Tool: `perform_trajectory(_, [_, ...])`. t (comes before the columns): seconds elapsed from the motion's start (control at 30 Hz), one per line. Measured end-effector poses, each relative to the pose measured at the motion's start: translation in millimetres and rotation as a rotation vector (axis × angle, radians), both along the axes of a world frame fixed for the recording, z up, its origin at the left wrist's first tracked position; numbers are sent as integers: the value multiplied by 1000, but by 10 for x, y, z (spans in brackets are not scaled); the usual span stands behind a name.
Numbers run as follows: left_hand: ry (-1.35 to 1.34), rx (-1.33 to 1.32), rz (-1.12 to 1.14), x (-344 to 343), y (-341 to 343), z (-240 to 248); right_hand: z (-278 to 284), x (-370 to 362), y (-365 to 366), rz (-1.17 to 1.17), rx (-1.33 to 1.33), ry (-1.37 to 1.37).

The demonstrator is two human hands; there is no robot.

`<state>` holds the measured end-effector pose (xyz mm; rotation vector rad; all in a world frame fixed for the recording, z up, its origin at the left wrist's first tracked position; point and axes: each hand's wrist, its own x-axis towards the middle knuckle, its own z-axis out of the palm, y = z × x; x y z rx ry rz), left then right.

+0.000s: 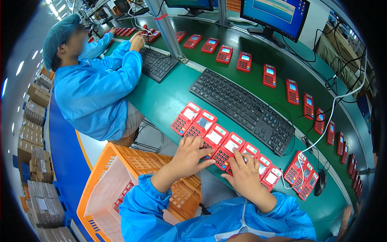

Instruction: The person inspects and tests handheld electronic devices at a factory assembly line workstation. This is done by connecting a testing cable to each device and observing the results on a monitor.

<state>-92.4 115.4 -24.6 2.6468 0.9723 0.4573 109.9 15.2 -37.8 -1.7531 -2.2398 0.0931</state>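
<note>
A close row of red card payment terminals (186,117), with small screens and dark keypads, lies along the near edge of the green bench. Over the left part of this row rests my left hand (188,157), its thumb and forefinger stretched apart across the keypads. My right hand (246,172) lies on the row just to the right, fingers spread and bent. Its forefinger touches near the screen of a middle terminal (232,143). Both palms hide the lower ends of several terminals. Neither hand is lifting one.
A black keyboard (242,109) lies behind the row. To the right are cabled terminals (298,171) and a mouse (320,183). More terminals (269,76) line the green belt, below a monitor (278,16). An orange crate (100,177) stands left; beyond sits a co-worker (94,88).
</note>
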Motion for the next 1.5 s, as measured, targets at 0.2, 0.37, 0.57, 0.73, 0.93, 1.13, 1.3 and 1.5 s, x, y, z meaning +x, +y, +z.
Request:
perform_trajectory(0.2, [-2, -15, -3, -4, -1, -7, 1, 4, -9, 5, -23, 14])
perform_trajectory(0.37, [-24, -174, -64, -150, 78, -4, 81, 28, -97, 10, -82, 46])
perform_trajectory(0.57, [23, -154, -210, -235, 75, 123, 65, 31, -157, 50, -89, 71])
perform_trajectory(0.73, [62, -127, -182, -265, 54, 144, 41, 17, -165, 62, -66, 49])
perform_trajectory(0.93, [166, -8, -118, -143, -117, 155, 6, -17, -200, 97, -4, -57])
perform_trajectory(1.13, [107, -65, -121, -207, -88, 205, 139, -37, -127, 114, -31, -23])
perform_trajectory(1.3, [43, -72, 6, -463, 134, 194, 266, -131, 75, 172, -43, 50])
perform_trajectory(1.5, [62, 101, 174, -692, 505, 94, 162, -318, 529, 209, -35, 88])
